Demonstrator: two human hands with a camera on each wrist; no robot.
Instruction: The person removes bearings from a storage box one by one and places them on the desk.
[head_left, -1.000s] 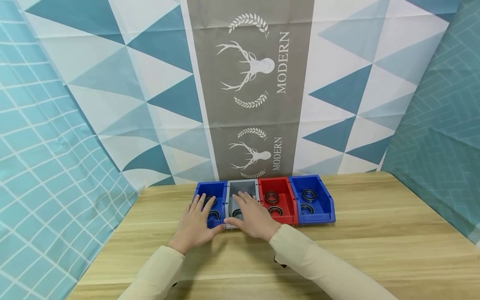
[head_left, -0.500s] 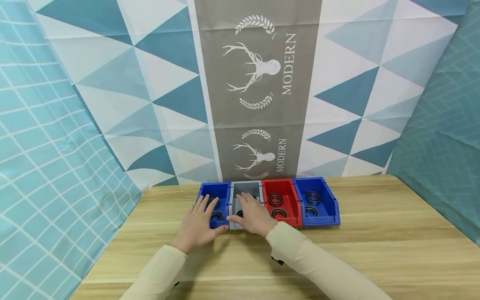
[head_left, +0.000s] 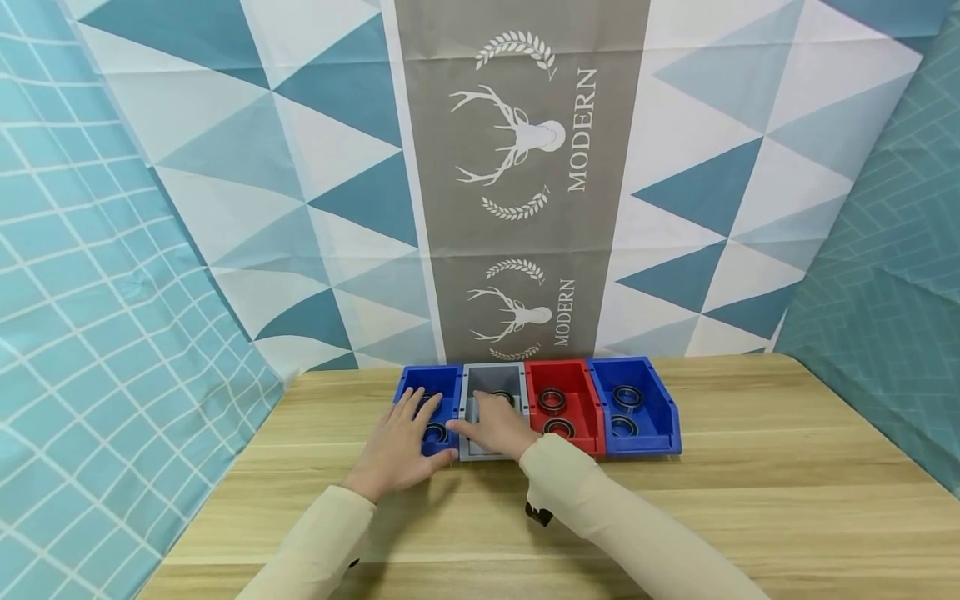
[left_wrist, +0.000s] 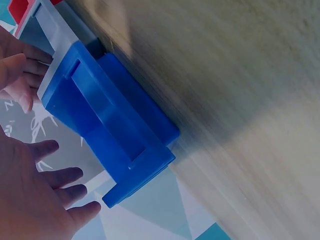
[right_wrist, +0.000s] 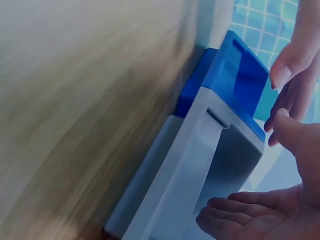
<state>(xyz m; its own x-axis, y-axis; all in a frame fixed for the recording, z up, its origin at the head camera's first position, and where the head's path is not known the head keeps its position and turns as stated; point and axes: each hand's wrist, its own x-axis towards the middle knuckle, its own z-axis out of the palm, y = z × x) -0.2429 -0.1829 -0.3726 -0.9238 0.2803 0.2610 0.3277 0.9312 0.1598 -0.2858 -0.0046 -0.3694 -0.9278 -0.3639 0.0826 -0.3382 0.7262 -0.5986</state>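
Over the left blue bin (head_left: 431,377) my left hand (head_left: 393,448) is spread, its thumb near the front edge of the grey bin (head_left: 491,377). Two black-rimmed ball bearings show past its fingers, the nearer bearing (head_left: 435,433) more fully. My right hand (head_left: 497,425) reaches into the grey bin with its thumb apart from its fingers. Just beyond those fingers lies another bearing (head_left: 504,398). In the right wrist view the right hand (right_wrist: 265,207) has extended fingers at the grey bin's opening, and no bearing shows between thumb and fingers. Part of the grey bin's floor is hidden by the hand.
To the right stand a red bin (head_left: 573,383) and another blue bin (head_left: 660,417) in the same row, each with two bearings. All of them stand on a wooden table (head_left: 720,517), close to a patterned cloth backdrop (head_left: 525,225).
My right hand has shifted slightly left and its fingers have drawn closer together. The grey bin's rear bearing is now more exposed; its front one no longer shows. The left hand stays over its bin.
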